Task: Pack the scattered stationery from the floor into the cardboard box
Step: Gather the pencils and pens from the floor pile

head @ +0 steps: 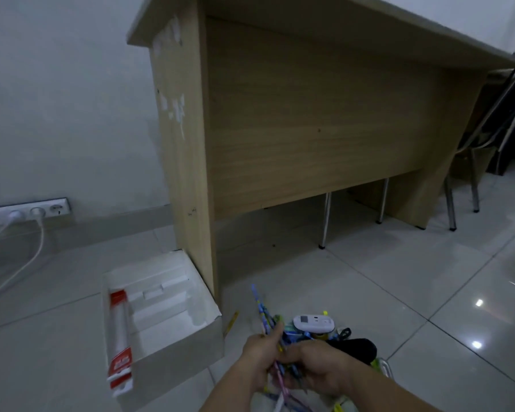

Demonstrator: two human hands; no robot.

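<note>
We see a pale tiled floor (399,278). On it the open cardboard box (176,361) sits just beside the wooden desk (309,114). A yellow pencil (232,322) lies between the box and a heap of stationery (298,336). White cables (27,263) trail at the left.

Dim throughout, with a cool grey cast and low contrast. Recorded two hard white glints on the glossy floor tiles (477,344) at lower right, mirrored from overhead. Deep shadow under the desk (309,114) and in the far right corner. Soft gradient across the wall (57,84), darker toward the desk. Brightest surface: white lining of the cardboard box (179,352). Soft blur on left hand (262,349), right hand (318,370) and the pencils (262,307) gripped between them. Strong wide-angle bowing of desk edges; smearing at the right border.
</note>
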